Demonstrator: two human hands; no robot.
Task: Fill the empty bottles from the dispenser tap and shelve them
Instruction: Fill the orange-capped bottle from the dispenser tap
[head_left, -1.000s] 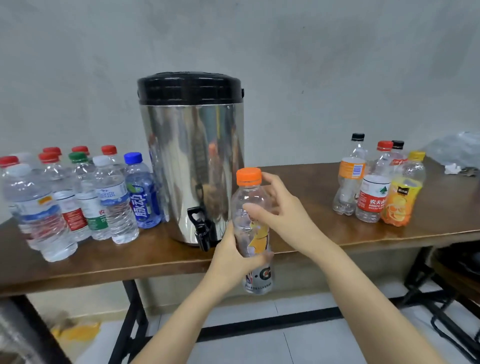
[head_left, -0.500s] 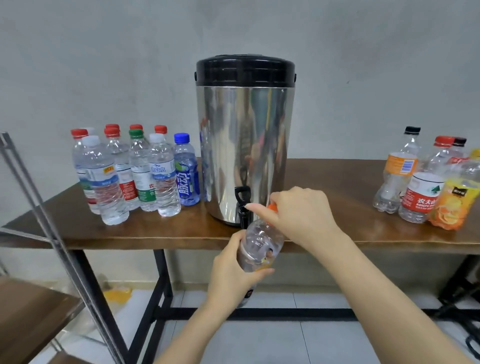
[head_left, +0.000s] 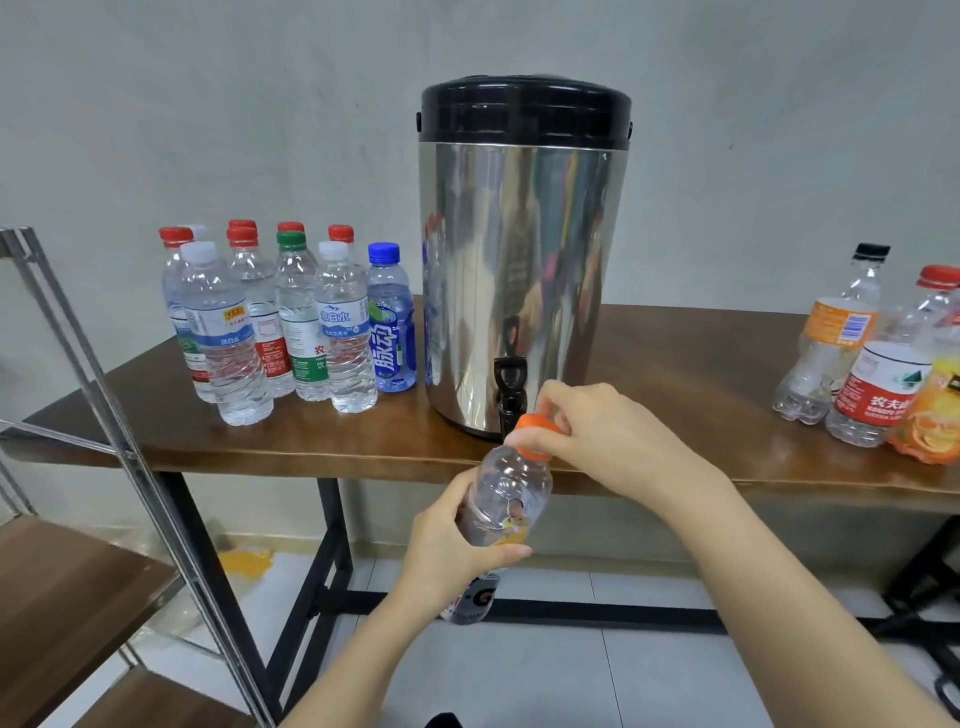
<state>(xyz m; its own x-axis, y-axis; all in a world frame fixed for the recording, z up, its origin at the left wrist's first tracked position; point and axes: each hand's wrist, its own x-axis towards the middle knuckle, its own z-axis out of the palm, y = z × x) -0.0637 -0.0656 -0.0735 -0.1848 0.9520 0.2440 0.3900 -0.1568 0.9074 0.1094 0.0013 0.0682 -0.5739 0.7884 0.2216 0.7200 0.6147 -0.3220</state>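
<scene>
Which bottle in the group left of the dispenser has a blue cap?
The short bottle with the blue label, at the group's right end, next to the dispenser. The others there have red, green or white caps.

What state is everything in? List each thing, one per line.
Orange-capped bottle: tilted, capped, looks empty, gripped by left hand.
Orange cap: on the bottle, pinched by right hand.
Dispenser: lid on.
Tap: no water flowing.
Left bottles: upright, capped, look full.
Right bottles: capped, look empty.
</scene>
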